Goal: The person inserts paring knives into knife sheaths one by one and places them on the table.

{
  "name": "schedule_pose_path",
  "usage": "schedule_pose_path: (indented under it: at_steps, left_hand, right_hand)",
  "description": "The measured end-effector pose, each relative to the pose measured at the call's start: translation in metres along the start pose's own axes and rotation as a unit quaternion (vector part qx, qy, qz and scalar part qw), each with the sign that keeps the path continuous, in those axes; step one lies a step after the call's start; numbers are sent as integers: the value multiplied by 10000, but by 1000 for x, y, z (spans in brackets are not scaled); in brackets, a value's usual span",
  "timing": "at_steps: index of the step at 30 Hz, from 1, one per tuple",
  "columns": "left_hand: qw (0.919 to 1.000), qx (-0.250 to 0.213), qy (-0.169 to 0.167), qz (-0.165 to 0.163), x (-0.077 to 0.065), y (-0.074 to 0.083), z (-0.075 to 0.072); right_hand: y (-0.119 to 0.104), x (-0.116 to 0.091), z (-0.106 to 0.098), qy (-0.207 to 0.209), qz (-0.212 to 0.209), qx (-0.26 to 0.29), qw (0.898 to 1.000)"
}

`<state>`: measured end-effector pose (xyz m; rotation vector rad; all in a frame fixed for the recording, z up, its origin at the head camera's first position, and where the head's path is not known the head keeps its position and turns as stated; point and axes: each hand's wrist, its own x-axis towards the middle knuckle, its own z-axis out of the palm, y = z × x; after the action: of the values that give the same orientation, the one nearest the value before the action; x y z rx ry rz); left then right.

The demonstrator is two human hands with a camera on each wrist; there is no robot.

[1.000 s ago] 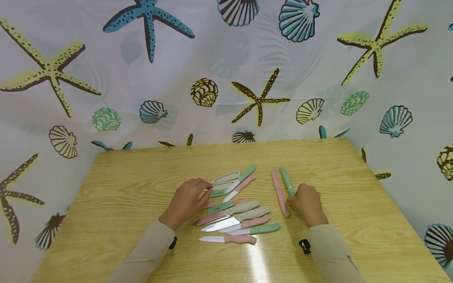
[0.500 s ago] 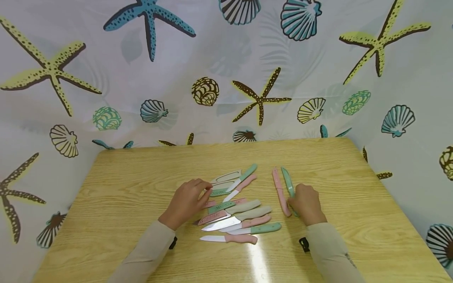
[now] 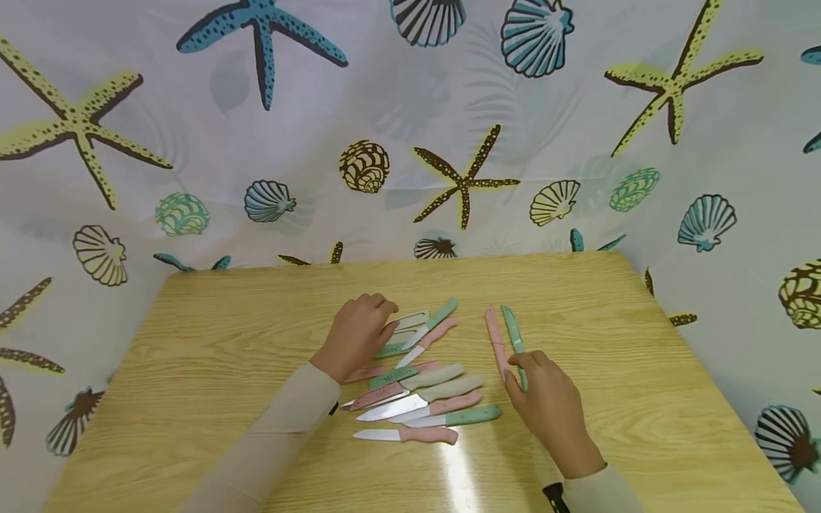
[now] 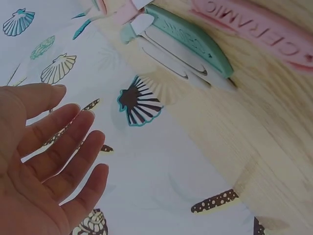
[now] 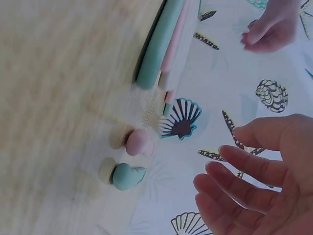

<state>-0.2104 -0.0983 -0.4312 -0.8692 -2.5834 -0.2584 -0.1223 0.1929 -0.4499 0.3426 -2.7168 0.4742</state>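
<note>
My left hand (image 3: 359, 335) hovers beside the pale cream blade sheaths (image 3: 410, 320) and a green sheath (image 4: 193, 41), its fingers loosely bent and nothing held. In the left wrist view it is apart from the table. My right hand (image 3: 545, 399) is raised over the handle end of a green sheathed knife (image 3: 513, 328), fingers relaxed, holding nothing. A pink sheathed knife (image 3: 495, 338) lies alongside that green one; both handle ends show in the right wrist view. Left of them, several ceramic knives with cream, pink and green handles lie in a loose stack, including a pink-handled knife (image 3: 430, 435) nearest me.
The wooden table (image 3: 244, 306) carries all the knives. A patterned cloth (image 3: 308, 128) with starfish and shells rises behind and at both sides. A green-handled knife (image 3: 442, 313) and another pink-handled knife (image 3: 439, 331) lie at the far end of the pile.
My right hand has let go of the green sheathed knife and drawn back toward me. My left hand has risen and moved slightly away from me, toward the cream sheaths.
</note>
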Motion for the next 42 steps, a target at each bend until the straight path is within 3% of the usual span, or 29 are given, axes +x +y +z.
schedule_pose_path:
  at_steps: [5,12,18,22,29,36,42]
  left_hand:
    - [9982,385,-465,6,16,-2,10]
    - [9886,906,-1192,-123,26,-10,33]
    - [9836,901,-1529,-323,31,-12,51]
    - [9809,599,-1745,-608,35,-10,61]
    - [9785,190,-1860,-870,40,-8,74]
    - [9776,218,-1935,-804,38,-7,74]
    - [9816,263,-1819,-522,39,-6,74]
  right_hand:
    - [-8,-16,-3,126,-322,138,9993]
    - [-19,-34,-8,-133,6,522,9985]
    - [-25,-43,-9,-143,35,682,9976]
    - [-24,-45,-9,-90,46,703,9975]
    - [-19,-47,-14,-29,59,738,9972]
    - [-17,-49,-16,-82,74,753,9971]
    - [-14,-49,-15,-111,-7,760,9970]
